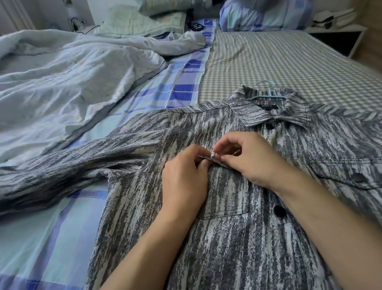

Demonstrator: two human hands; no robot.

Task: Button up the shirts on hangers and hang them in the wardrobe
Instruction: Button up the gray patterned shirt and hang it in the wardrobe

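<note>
- The shirt, grey and white streaked, lies front-up on the bed, directly under both hands, with a pale blue hanger showing at the collar, beyond the fingers
- Done, as far as can be judged: the front placket looks closed, with dark buttons visible just right of the fingers and nearer the collar; the pocket on the far right also looks fastened
- In hand now: the flap of the chest pocket, whose edge is raised between the two sets of fingers
- Left: finishing this flap, any lower buttons hidden by the forearms, then carrying the shirt to the wardrobe, which is not in view; no other shirt shows
- Left hand: palm down, wrist low on the cloth, fingers curled and pinching the flap edge from the left
- Right hand: arched above the flap, fingers bent, thumb and forefinger pinching the same edge where a small pale fastener seems to sit
- Both forearms reach in from below, converging on the pocket
</note>
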